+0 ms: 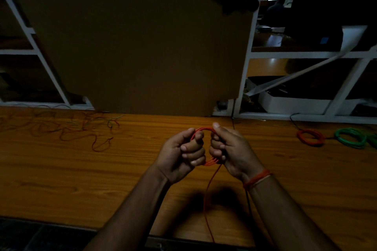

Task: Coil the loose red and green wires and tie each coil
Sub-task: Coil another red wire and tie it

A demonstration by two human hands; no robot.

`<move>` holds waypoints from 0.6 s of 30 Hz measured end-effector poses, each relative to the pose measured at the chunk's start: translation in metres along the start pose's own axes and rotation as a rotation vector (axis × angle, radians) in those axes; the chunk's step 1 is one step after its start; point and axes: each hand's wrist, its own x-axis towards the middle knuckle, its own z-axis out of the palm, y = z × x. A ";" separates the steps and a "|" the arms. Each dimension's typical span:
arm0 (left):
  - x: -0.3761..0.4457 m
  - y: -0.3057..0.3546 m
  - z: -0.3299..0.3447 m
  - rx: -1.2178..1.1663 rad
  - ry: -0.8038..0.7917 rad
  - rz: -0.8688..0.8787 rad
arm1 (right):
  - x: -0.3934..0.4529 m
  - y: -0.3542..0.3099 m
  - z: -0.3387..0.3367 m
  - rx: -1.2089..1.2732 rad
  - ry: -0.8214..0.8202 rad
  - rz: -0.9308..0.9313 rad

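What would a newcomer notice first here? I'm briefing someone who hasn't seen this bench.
At centre, the left hand and right hand grip a small red coil, its loose tail hanging toward the table's near edge. Far right on the wooden table lie a finished red coil and green coil; far left, a tangle of loose wires.

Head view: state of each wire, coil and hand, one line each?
red coil in hands: partly wound, gripped on both sides, held above the table
loose red tail: hangs from the coil past the table's near edge
left hand: grips the coil
right hand: grips the coil
finished red coil: lying on table, right
green coil: lying beside it
tangled loose wires: uncoiled, far left
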 end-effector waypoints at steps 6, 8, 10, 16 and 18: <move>0.000 0.029 -0.007 -0.165 0.146 0.169 | -0.004 0.005 -0.019 -0.213 0.011 -0.124; -0.005 0.044 -0.011 -0.218 0.196 0.260 | -0.005 0.014 -0.038 -0.201 0.000 -0.090; -0.009 0.057 -0.014 -0.292 0.252 0.353 | -0.007 0.025 -0.055 -0.173 0.041 -0.052; -0.009 0.071 -0.018 -0.374 0.475 0.582 | -0.023 0.045 -0.063 -0.648 0.246 -0.023; -0.005 0.061 -0.018 -0.274 0.505 0.569 | -0.030 0.037 -0.058 -0.824 0.156 -0.110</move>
